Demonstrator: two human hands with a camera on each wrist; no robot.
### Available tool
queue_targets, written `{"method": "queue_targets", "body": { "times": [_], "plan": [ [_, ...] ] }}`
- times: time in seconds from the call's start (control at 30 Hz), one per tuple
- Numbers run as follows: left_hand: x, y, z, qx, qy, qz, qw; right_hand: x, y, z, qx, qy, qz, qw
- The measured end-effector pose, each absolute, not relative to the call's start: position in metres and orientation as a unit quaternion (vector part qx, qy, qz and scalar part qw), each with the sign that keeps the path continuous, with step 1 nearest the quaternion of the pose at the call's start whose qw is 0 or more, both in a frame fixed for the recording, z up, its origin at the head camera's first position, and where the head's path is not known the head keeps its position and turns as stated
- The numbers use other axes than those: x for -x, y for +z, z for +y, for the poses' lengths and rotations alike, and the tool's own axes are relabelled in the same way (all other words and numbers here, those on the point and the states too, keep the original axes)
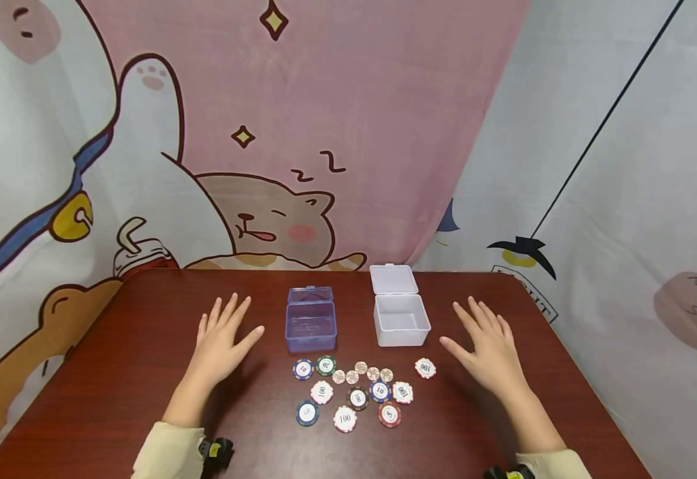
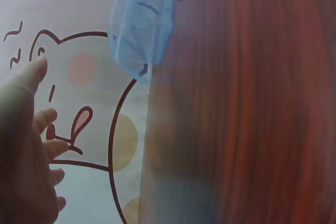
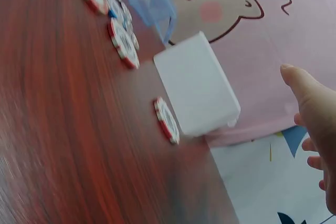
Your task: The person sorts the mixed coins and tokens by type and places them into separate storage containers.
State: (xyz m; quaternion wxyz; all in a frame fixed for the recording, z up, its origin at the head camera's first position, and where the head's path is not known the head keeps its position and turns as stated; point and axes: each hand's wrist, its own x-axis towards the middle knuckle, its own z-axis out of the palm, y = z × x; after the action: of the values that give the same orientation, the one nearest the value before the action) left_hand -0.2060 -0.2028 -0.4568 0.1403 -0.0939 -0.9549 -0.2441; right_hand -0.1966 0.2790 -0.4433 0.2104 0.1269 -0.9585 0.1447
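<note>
Fingers spread, my left hand (image 1: 219, 344) hovers over the table left of a clear blue plastic box (image 1: 311, 327), holding nothing. On the other side my right hand (image 1: 489, 346), also with straight, spread fingers, is right of a white plastic box (image 1: 402, 322). Both boxes have their lids raised at the back, and no contents show inside. In front of them lie several poker chips: a red chip (image 1: 389, 414), a blue chip (image 1: 307, 413), a green chip (image 1: 326, 365) and a white chip (image 1: 425, 368) nearest my right hand. Several small copper-coloured discs (image 1: 352, 377) lie among them.
A dark red-brown wooden table (image 1: 102, 399) carries everything. Behind it hangs a cloth backdrop (image 1: 384, 133) with cartoon animals, close to the table's back edge. Black straps with devices (image 1: 216, 454) sit at both wrists.
</note>
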Motion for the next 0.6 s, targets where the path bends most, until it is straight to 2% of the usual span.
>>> {"method": "queue_targets", "body": {
  "times": [0.37, 0.6],
  "plan": [
    [0.209, -0.464, -0.188, 0.108, -0.322, -0.927, 0.159, 0.187, -0.440, 0.254, -0.166, 0.188, -0.931, 0.267],
    [0.215, -0.474, -0.183, 0.118, -0.373, -0.908, 0.149, 0.181, -0.446, 0.240, -0.184, 0.231, -0.915, 0.276]
  ]
}}
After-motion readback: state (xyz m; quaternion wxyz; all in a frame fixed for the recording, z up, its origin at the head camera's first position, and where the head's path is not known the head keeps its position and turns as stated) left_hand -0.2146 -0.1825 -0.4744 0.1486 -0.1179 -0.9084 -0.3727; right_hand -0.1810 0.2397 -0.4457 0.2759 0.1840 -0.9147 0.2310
